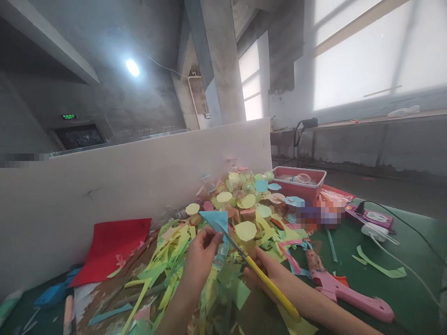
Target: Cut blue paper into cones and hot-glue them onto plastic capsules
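Blue paper [215, 219] is pinched in the left grip [201, 251], and scissors [272, 287] are held in the right grip [270, 267], their blades overlapping the paper. Beyond both grips, many rounded paper pieces [245, 231] appear already cut; trimming of the held paper, where straight edges are seen, appears unfinished.

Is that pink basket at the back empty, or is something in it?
Not empty: clear plastic pieces show inside the pink basket. How full it is, I cannot tell; its near wall hides the bottom.
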The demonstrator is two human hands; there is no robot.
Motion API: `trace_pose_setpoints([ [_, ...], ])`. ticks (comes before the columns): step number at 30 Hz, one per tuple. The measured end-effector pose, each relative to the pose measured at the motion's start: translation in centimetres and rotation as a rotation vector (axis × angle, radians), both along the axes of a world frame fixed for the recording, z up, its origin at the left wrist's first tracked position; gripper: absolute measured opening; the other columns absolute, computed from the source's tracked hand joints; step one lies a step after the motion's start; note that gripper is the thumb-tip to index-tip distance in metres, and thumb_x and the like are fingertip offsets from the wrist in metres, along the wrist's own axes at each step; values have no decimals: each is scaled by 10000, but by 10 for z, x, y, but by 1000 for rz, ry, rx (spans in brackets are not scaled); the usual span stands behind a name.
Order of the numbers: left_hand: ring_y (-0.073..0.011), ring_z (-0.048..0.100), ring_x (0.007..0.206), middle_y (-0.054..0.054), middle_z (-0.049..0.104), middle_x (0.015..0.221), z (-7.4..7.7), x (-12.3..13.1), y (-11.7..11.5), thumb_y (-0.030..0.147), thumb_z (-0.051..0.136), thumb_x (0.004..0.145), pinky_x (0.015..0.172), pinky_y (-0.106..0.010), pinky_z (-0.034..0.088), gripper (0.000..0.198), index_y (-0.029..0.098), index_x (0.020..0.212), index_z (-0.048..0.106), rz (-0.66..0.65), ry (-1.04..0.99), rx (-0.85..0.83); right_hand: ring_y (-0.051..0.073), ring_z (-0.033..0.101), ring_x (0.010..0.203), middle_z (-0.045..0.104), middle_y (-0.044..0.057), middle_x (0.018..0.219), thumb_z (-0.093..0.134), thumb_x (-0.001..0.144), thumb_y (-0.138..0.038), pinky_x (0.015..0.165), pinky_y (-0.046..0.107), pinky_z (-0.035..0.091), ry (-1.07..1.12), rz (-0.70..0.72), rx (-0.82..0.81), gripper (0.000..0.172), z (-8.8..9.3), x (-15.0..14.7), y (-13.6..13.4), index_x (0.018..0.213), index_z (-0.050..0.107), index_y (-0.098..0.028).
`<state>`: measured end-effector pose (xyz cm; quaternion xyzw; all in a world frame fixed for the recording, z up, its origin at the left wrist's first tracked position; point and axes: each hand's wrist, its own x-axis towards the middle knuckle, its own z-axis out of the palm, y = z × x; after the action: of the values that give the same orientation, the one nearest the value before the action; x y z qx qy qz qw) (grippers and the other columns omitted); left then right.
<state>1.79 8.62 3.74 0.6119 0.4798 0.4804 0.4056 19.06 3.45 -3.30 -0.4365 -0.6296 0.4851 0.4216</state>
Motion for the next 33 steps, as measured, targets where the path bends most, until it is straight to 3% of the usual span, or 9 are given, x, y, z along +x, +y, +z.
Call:
trace_pose_setpoints([
  [7, -122, 446, 547, 30, 548, 637, -1, -1, 1, 603, 703, 626, 514, -224, 324, 436, 198, 694, 557, 7, 24, -5, 115, 323, 629, 380, -49, 703, 527, 754, -744, 542, 236, 291, -17, -15, -34, 551, 16, -2, -4, 847, 440, -209],
  [14, -112, 429, 553, 49, 513, 619, -5, -2, 5, 591, 705, 640, 524, -213, 325, 430, 191, 691, 556, -13, -10, -4, 95, 314, 578, 341, -76, 641, 554, 735, -741, 508, 227, 249, 6, -39, -26, 552, 9, -4, 0, 741, 360, -225],
  [20, -96, 381, 499, 68, 463, 565, 0, -1, -1, 610, 699, 637, 509, -208, 312, 445, 189, 671, 556, -18, -10, -33, 89, 315, 556, 342, -79, 629, 510, 771, -739, 503, 236, 243, -63, -48, -13, 542, 8, -3, 1, 732, 341, -226],
  [27, -111, 412, 507, 36, 526, 560, -2, -1, 1, 586, 698, 626, 517, -224, 330, 424, 180, 649, 583, -19, 5, -22, 116, 323, 644, 406, -38, 750, 440, 775, -783, 573, 257, 297, -75, 8, 8, 580, 3, -1, -2, 861, 367, -214],
  [33, -135, 464, 524, 8, 579, 579, -1, -1, -1, 542, 692, 632, 519, -237, 361, 372, 177, 671, 632, -8, 31, -23, 129, 319, 679, 380, -31, 785, 413, 761, -809, 620, 274, 323, -99, 37, -4, 636, 15, 1, -6, 948, 392, -201],
])
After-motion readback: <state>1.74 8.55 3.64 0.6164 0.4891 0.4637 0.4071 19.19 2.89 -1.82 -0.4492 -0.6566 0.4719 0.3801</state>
